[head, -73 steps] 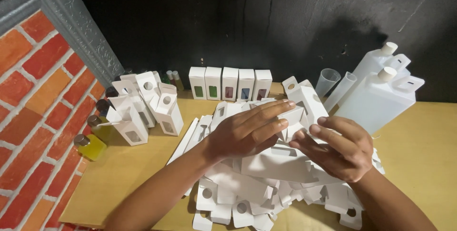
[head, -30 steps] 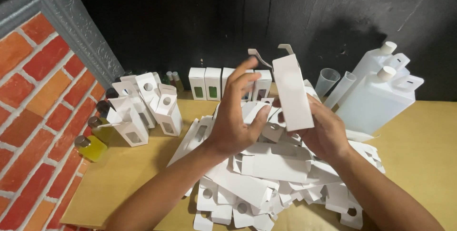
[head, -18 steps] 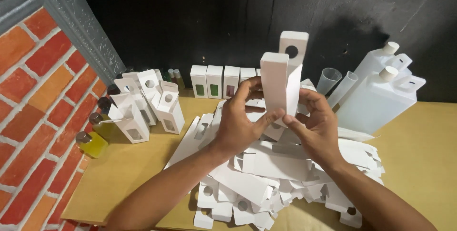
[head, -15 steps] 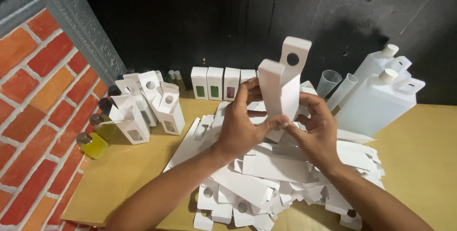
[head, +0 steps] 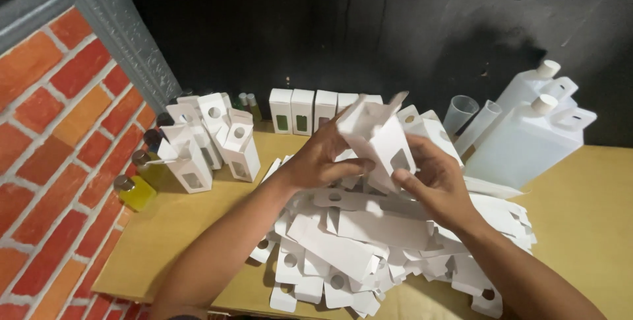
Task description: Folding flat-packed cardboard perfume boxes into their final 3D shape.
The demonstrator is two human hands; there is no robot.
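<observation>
- Head view: left hand [head: 316,158] and right hand [head: 438,185] — fingers closed on a white carton [head: 379,139].
- Risk — squeezing hard could crease its flaps.

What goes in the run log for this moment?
left hand: holds white carton | right hand: on same carton | below: flat carton pile | surface: table

Single head-worn view, looking down and forward over a tan table [head: 580,228] from close range. Faces a black back wall [head: 395,23]; brick wall [head: 46,155] along the left edge. Both forearms enter from the bottom. No second view to overlap.
</observation>
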